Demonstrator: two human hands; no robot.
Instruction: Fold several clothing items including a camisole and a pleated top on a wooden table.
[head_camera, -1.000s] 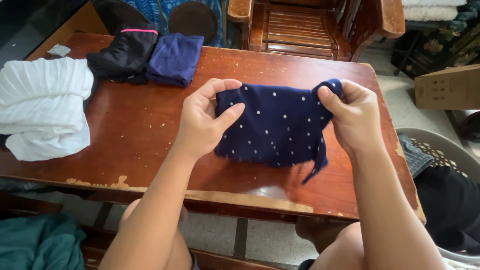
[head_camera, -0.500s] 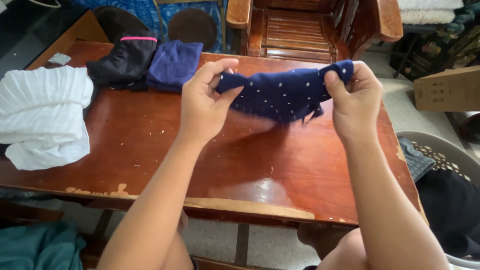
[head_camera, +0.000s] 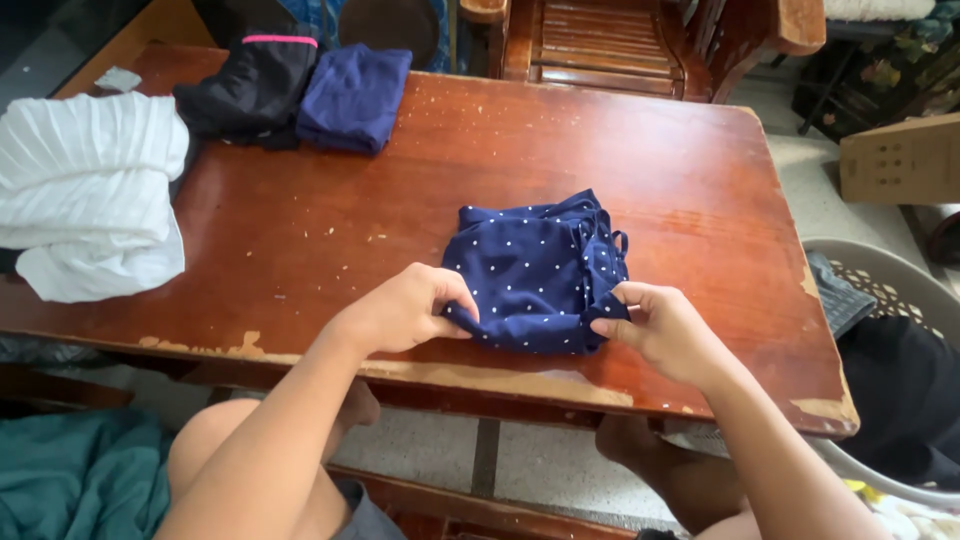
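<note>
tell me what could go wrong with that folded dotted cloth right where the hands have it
1. The navy dotted cloth lies close to the table's near edge, pinched at its near corners by the left hand and right hand; a tug toward the body might drag it off.
2. A thin strap loop sticks out on the right side, so the fold may spring open once released.
3. The table's worn, chipped edge could perhaps snag the fabric.

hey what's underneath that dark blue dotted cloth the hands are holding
The dotted cloth lies folded on the wooden table, pinched at its near corners by the left hand and right hand. Anything under its folds is covered.
</note>
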